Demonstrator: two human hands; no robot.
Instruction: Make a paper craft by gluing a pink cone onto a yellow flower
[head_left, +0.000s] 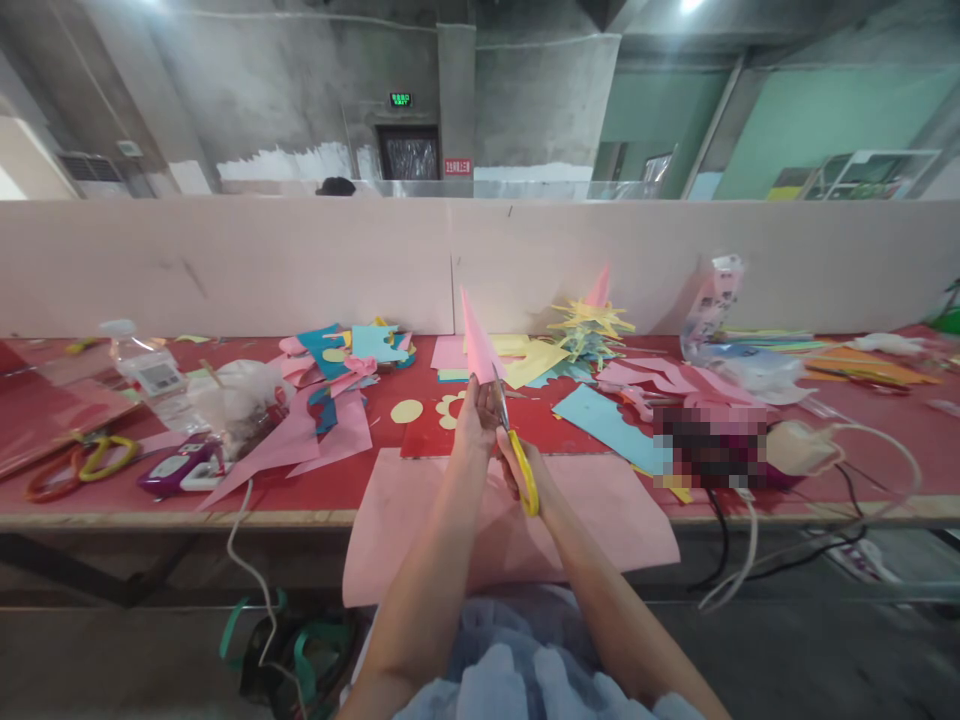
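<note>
Left hand (478, 418) pinches a rolled pink paper cone (478, 345), trimming seemingly unfinished; right hand (513, 468) grips yellow-handled metal scissors (527, 482). Another pink cone (599, 290) already tops fringed yellow paper (592, 316).

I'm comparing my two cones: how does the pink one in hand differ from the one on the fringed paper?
The held cone is in the left hand, while the stacked cone sits atop yellow fringed paper. The held cone leans left; the stacked cone leans right. Scissors are at the held cone's lower edge; none are at the stacked cone. Both are pink and point upward.
</note>
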